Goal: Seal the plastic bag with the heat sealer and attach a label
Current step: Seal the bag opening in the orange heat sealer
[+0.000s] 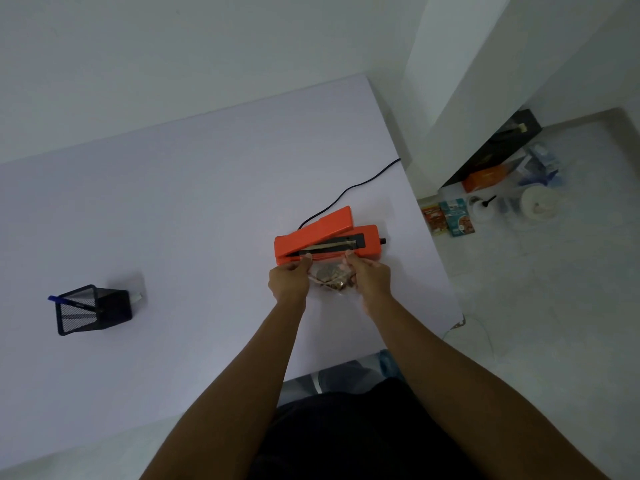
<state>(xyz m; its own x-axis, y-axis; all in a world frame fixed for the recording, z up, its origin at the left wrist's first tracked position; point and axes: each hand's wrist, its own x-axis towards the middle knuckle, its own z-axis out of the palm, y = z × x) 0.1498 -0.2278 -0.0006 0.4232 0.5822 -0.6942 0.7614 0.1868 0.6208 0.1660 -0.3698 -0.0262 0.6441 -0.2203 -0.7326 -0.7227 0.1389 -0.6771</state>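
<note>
Both hands pinch the clear plastic bag's top corners, my left hand point(289, 280) at one, my right hand point(370, 277) at the other. That plastic bag point(331, 276) lies on the white table point(173, 209) against the orange heat sealer point(325, 239), whose lid stands raised. Its brownish contents are too dim to identify, and my knuckles hide the bag's edges.

The clear plastic bag point(331, 277) is partly hidden by both hands; its brownish contents are too blurred to be identified.
</note>
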